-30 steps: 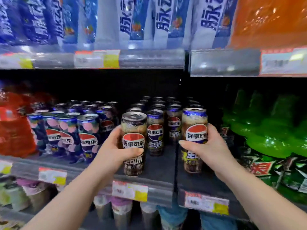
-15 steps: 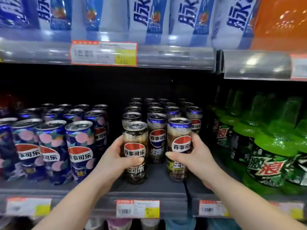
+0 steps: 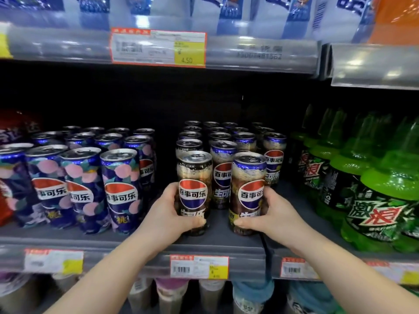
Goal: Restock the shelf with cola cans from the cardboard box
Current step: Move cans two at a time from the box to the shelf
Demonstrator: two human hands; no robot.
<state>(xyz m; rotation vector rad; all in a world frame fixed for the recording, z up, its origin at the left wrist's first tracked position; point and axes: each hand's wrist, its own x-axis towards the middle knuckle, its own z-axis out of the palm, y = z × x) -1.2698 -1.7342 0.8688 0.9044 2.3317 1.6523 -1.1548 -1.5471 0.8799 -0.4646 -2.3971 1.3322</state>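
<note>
Two tall brown cola cans stand upright at the front of the grey shelf (image 3: pixel 217 242). My left hand (image 3: pixel 169 214) is wrapped around the left cola can (image 3: pixel 194 177), thumb across its lower front. My right hand (image 3: pixel 275 215) grips the right cola can (image 3: pixel 248 177) from its right side. Behind them stand several rows of the same brown cola cans (image 3: pixel 223 150), reaching back into the dark shelf. The cardboard box is out of sight.
Purple peach-pattern cola cans (image 3: pixel 120 189) fill the shelf to the left. Green soda bottles (image 3: pixel 381 200) crowd the right section. A shelf edge with a price tag (image 3: pixel 158 47) hangs overhead. More drinks sit on the lower shelf (image 3: pixel 172 295).
Both hands have carried their cans further in and down onto the shelf front, and the right can has come closer to the left one. The camera has moved nearer.
</note>
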